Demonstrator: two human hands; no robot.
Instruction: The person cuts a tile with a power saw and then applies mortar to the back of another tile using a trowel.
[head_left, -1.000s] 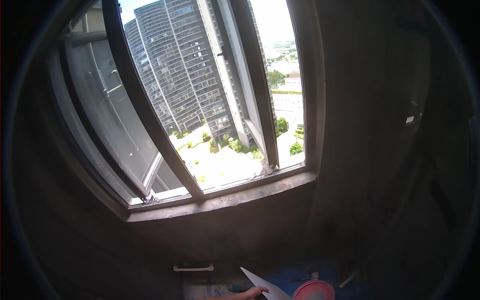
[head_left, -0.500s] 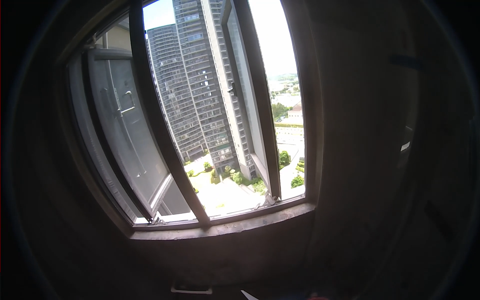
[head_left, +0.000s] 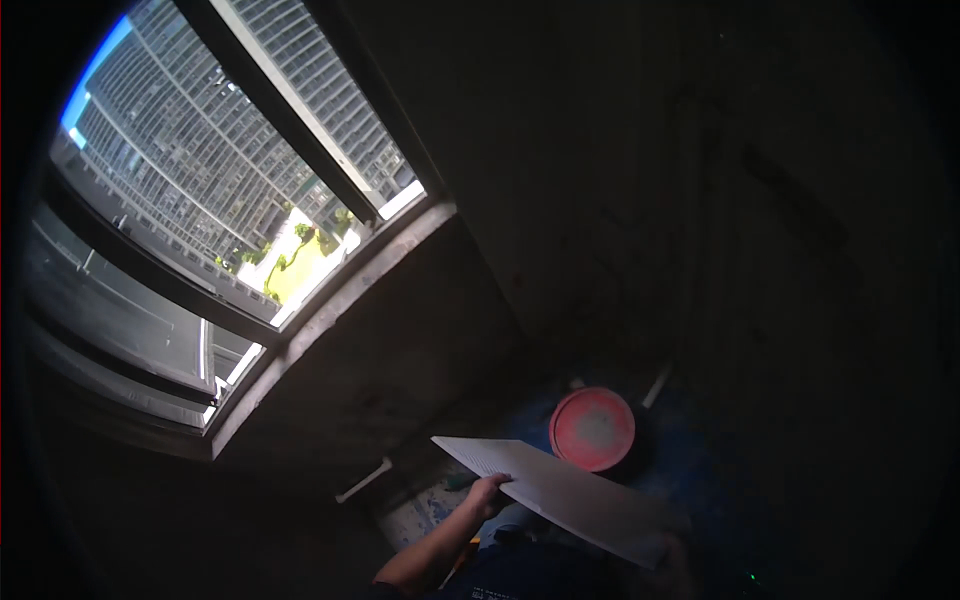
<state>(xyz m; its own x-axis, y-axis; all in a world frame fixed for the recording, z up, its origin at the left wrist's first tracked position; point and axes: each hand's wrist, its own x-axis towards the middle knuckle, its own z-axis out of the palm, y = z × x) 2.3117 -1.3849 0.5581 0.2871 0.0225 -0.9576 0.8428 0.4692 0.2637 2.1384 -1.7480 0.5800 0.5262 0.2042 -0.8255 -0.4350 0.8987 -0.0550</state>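
A pale, thin rectangular board [head_left: 560,485] stretches diagonally across the lower middle. My left hand [head_left: 488,492] grips its near edge toward the left end, with the thumb on top. At the board's right end my right hand [head_left: 672,560] is dimly visible holding it, its fingers mostly lost in shadow. Just beyond the board is a round red bucket [head_left: 592,428] with a pale middle, seen from above.
A window [head_left: 190,150] with dark frames fills the upper left, above a rough sill [head_left: 350,275]. A bare dark wall [head_left: 700,220] rises at right. Blue floor covering [head_left: 680,450] lies below, with a white handle-like bar [head_left: 362,480] and a pale stick [head_left: 657,385].
The view has turned rightward and down, so the window moved up and left. The board, both arms and the red bucket now show much more fully.
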